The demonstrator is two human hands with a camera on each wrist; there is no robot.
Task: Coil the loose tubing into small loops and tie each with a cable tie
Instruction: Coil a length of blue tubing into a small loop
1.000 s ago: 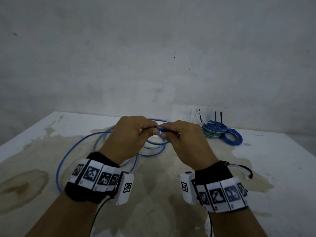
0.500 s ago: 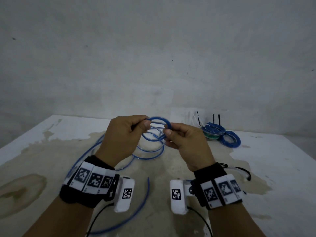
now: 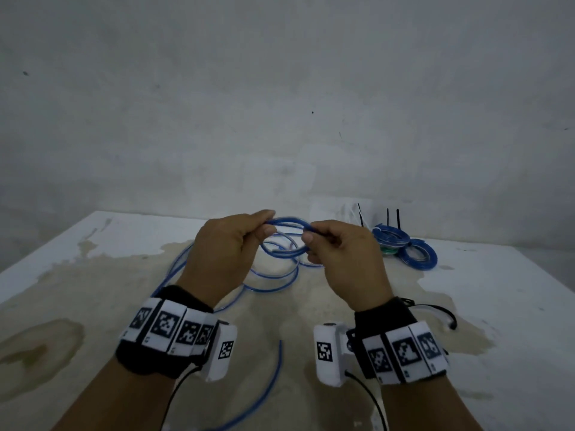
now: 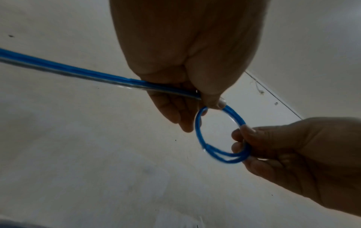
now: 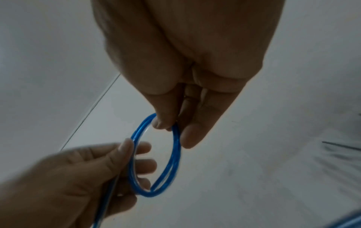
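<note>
So the blue tubing (image 3: 284, 241) is up in the air between my hands over the table (image 3: 497, 306), wound into a small loop of about two turns now, tighter than half a second ago. My left hand (image 3: 227, 250) pinches one side, thumb on top, and my right hand (image 3: 339, 256) pinches the other. The loose rest trails onto the table, its tail lying nearer me than before. The tied coils (image 3: 401, 244) haven't budged.
</note>
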